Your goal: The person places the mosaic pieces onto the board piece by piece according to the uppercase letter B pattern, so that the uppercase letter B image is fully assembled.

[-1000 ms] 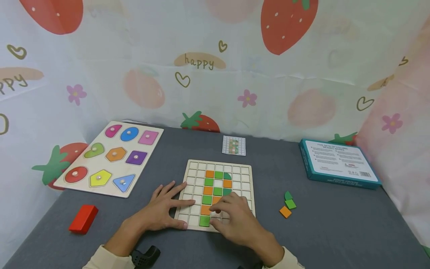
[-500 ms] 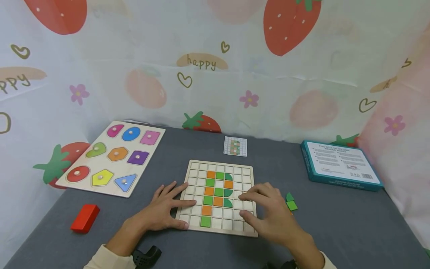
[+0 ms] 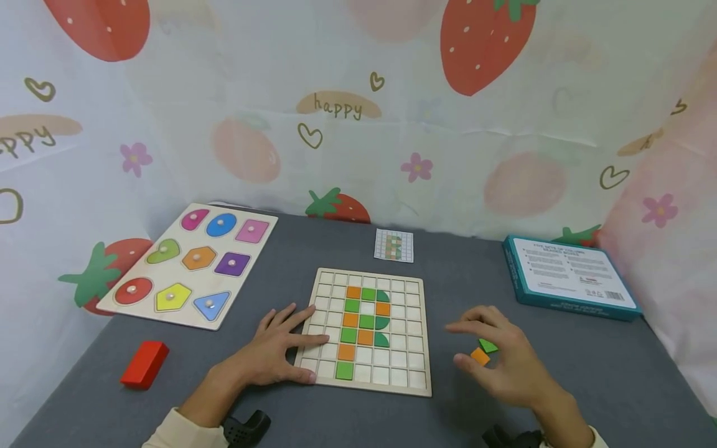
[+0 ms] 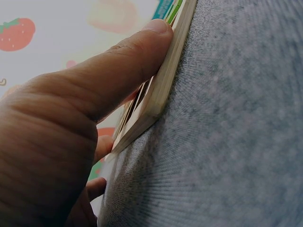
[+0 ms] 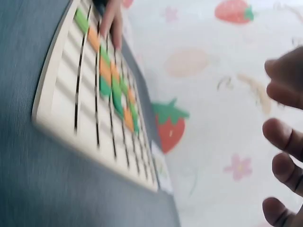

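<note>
In the head view a wooden grid board (image 3: 416, 373) lies on the table, with orange and green square tiles and several dark green rounded tiles set in its cells. My left hand (image 3: 267, 353) rests spread on its left edge; in the left wrist view the thumb (image 4: 137, 52) lies along the board's rim. My right hand (image 3: 506, 354) is to the right of the board, fingers apart from the thumb and nothing between them. Close beside its fingers lie a loose orange tile (image 3: 480, 356) and a green tile (image 3: 488, 345), partly covered by the hand.
A small pattern card (image 3: 394, 245) lies behind the board. A shape puzzle board (image 3: 185, 274) with knobbed pieces is at the left, a red block (image 3: 144, 364) in front of it. A teal box (image 3: 571, 277) sits at the right, near the patterned cloth backdrop.
My right hand has left the board and moved right to the loose tiles, uncovering the board's lower right cells. My left hand has stayed on the board's left edge.
</note>
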{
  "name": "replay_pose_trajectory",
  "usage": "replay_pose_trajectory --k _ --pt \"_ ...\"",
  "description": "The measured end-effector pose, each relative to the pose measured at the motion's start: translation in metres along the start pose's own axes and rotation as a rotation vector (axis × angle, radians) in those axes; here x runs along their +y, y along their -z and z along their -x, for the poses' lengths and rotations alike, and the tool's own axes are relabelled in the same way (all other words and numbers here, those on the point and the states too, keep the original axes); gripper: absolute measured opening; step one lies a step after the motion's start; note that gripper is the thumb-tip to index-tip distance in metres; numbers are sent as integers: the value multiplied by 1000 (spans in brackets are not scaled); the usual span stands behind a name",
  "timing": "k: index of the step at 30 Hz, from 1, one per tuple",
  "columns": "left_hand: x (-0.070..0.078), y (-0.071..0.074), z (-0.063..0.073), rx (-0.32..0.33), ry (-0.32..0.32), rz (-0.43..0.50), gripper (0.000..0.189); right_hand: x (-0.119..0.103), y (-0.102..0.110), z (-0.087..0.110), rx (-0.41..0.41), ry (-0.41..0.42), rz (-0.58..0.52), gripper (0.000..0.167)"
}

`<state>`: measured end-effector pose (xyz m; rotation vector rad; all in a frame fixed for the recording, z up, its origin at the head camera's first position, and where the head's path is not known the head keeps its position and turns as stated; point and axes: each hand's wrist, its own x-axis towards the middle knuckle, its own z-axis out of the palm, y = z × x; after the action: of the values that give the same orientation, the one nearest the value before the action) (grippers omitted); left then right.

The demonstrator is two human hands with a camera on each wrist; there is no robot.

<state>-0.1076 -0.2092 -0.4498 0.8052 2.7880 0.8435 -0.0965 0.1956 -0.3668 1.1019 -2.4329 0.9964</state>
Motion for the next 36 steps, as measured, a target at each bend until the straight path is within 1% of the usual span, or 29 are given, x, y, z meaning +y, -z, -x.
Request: replay_pose_trajectory --k 4,9,12,19,24,28,33,36 --pt "0 0 0 3 -8 1 71 18 8 9 -28 -35 -13 47" --pt "0 0 -1 -5 1 -2 72 43 10 23 -34 -76 39 53" --pt "0 0 -2 -7 9 -4 73 52 10 30 -50 -120 59 51" --pt "-1 -1 -1 -13 17 -8 73 64 8 43 -105 -200 45 42" --pt "0 -1 -1 -14 14 -3 73 74 3 52 -136 -254 56 45" --pt "0 -1 0 -12 13 -1 73 78 0 54 -154 -287 72 48" --pt "0 -1 0 -6 10 2 73 80 -3 56 -172 -301 94 47" --pt "0 -1 1 -2 11 7 72 82 -5 55 -177 -287 120 46"
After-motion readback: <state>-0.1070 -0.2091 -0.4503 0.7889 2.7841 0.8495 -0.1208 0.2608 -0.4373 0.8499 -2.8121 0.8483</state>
